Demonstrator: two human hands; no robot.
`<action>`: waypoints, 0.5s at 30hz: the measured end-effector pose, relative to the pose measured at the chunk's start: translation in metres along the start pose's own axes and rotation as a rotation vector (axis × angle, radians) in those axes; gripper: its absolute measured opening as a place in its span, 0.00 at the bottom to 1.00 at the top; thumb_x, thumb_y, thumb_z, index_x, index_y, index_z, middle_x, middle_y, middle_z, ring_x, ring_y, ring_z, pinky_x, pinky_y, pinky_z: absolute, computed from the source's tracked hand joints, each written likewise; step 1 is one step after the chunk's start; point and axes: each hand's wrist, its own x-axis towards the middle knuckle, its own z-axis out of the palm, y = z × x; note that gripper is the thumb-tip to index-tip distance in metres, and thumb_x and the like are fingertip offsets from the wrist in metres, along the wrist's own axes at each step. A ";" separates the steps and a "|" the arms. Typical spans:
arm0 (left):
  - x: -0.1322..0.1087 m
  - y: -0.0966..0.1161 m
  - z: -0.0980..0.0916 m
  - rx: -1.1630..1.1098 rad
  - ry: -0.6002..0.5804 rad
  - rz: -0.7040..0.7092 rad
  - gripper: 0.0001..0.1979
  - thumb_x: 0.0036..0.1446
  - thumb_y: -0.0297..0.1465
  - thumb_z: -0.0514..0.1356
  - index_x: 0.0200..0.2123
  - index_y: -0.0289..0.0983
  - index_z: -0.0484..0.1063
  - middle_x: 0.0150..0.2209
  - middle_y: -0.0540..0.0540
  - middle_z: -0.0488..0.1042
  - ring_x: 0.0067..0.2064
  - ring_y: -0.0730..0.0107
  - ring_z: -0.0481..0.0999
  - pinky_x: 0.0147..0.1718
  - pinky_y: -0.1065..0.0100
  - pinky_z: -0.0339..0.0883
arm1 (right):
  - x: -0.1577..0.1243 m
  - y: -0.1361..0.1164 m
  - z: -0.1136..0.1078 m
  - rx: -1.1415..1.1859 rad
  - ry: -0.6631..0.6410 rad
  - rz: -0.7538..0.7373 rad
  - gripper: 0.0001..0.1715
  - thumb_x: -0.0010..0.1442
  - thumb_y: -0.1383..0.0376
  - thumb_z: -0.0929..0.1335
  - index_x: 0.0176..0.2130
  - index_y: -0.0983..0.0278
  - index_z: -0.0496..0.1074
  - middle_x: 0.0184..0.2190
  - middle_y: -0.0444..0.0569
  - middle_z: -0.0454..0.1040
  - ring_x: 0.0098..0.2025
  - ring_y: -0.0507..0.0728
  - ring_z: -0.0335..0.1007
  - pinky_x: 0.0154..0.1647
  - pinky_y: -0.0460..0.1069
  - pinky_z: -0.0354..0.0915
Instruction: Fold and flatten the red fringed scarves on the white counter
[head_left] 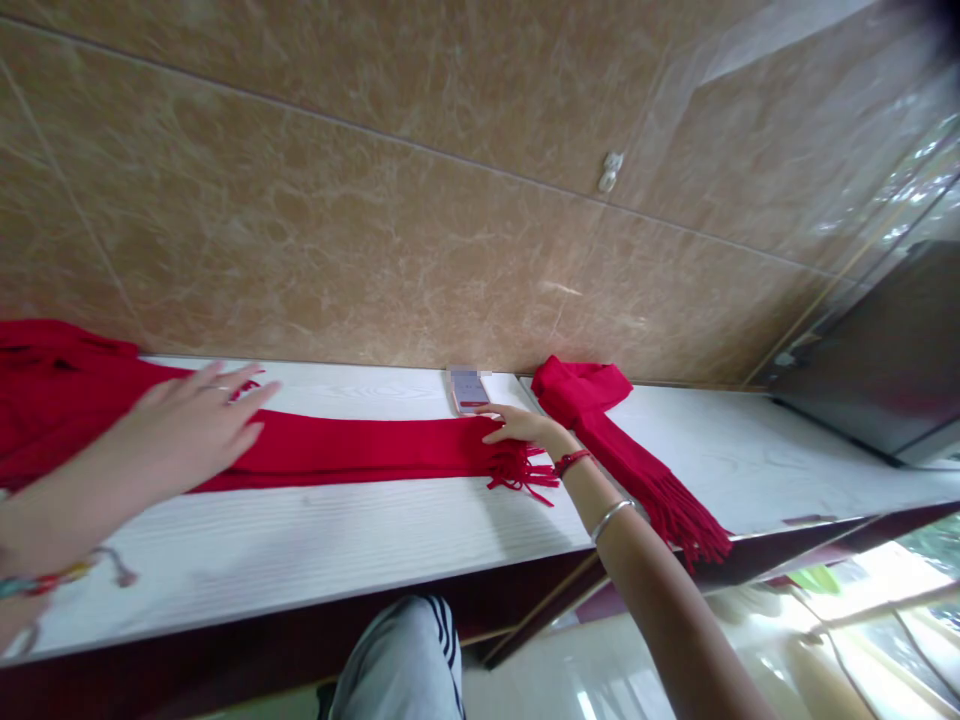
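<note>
A long red scarf (375, 447) lies stretched flat along the white table (322, 540), its fringed end pointing right. My left hand (199, 420) is over the scarf's left part with its fingers spread, holding nothing; whether it touches the cloth I cannot tell. At the other end, my right hand (519, 424) rests on the scarf just before the fringe, fingers stretched out. More red cloth (52, 400) is bunched at the far left, partly behind my left arm.
A phone (470, 392) lies behind the scarf, near the tiled wall (360, 240). Right of my right hand, a second red scarf (622, 450) lies folded, its fringe hanging over the front edge. A dark box-shaped object (877, 350) stands at the far right.
</note>
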 end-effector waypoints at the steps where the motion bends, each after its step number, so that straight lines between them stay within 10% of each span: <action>1: 0.014 0.037 0.000 -0.008 -0.044 0.168 0.23 0.55 0.35 0.47 0.52 0.35 0.64 0.56 0.41 0.61 0.59 0.54 0.54 0.56 0.53 0.46 | 0.001 -0.001 -0.002 -0.051 -0.011 -0.029 0.35 0.42 0.69 0.73 0.51 0.61 0.66 0.46 0.49 0.72 0.45 0.56 0.68 0.49 0.50 0.64; 6: 0.051 0.167 0.038 -0.187 -0.236 0.545 0.22 0.57 0.39 0.52 0.53 0.38 0.63 0.56 0.41 0.62 0.56 0.62 0.61 0.52 0.63 0.55 | 0.002 -0.009 -0.018 -0.303 -0.062 -0.044 0.38 0.41 0.63 0.74 0.53 0.61 0.65 0.48 0.50 0.70 0.48 0.59 0.67 0.51 0.52 0.61; 15: 0.047 0.188 0.079 -0.249 -0.263 0.492 0.23 0.58 0.43 0.51 0.55 0.41 0.61 0.57 0.41 0.61 0.57 0.59 0.59 0.51 0.58 0.54 | -0.003 0.006 -0.052 -0.712 0.048 0.035 0.28 0.40 0.73 0.71 0.44 0.59 0.72 0.36 0.49 0.75 0.36 0.58 0.71 0.40 0.49 0.65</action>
